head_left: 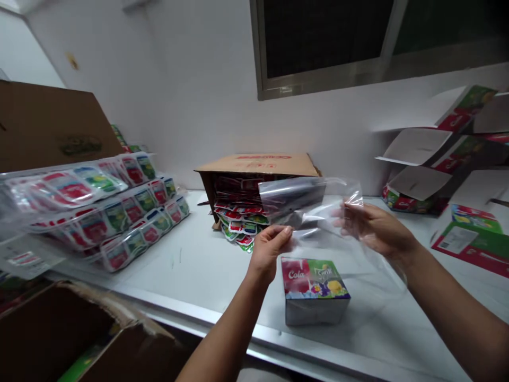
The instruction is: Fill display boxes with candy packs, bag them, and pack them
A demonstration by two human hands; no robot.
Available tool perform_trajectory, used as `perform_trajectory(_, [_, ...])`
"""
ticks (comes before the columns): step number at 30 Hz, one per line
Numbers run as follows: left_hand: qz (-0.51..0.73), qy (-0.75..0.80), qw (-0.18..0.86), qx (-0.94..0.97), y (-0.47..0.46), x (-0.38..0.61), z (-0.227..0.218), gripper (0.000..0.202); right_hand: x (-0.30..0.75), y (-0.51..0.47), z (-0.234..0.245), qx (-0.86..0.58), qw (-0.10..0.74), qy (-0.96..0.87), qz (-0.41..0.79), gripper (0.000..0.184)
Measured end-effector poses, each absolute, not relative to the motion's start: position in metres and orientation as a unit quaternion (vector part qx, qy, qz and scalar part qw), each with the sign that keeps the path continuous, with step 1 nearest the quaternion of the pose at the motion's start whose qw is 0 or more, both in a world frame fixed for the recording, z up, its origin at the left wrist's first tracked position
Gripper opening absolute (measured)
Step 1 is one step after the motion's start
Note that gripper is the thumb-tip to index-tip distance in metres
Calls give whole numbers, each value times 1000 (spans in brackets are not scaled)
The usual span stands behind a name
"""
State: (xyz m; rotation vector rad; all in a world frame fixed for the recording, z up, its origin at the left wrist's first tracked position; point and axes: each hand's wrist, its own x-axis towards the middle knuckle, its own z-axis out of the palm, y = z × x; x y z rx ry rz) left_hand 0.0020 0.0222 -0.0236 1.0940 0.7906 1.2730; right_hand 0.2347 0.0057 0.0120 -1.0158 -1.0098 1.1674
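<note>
A clear plastic bag is stretched between my two hands above the table. My left hand pinches its near left edge between thumb and fingers. On the other side my right hand has its fingers at the bag, seen partly through the film and slightly blurred; they look closed on it. Below the bag stands a small printed carton, red and green on top with "Cola" lettering and a plain grey side facing me. Neither hand touches this carton.
Behind my hands, an open cardboard box lies on its side, full of colourful sachets. Filled clear packs are stacked at left, above an open brown box. Open printed cartons stand at right. The white table has a metal front edge.
</note>
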Motion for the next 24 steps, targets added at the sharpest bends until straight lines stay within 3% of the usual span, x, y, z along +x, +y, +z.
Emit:
perform_trajectory(3, [561, 380, 539, 500, 20, -9, -26, 45, 243, 15, -3, -452, 579, -382, 560, 17])
perform_trajectory(7, [580, 387, 489, 523, 24, -14, -26, 42, 244, 8, -11, -459, 575, -354, 577, 46])
perform_trajectory(12, [592, 382, 433, 563, 28, -14, -28, 36, 237, -10, -13, -480, 543, -399, 561, 40])
perform_trajectory(16, [586, 389, 378, 602, 33, -15, -31, 38, 240, -8, -22, -467, 562, -385, 564, 61])
perform_trajectory(24, [560, 394, 468, 559, 34, -11, -26, 43, 243, 2, -31, -525, 567, -419, 476, 48])
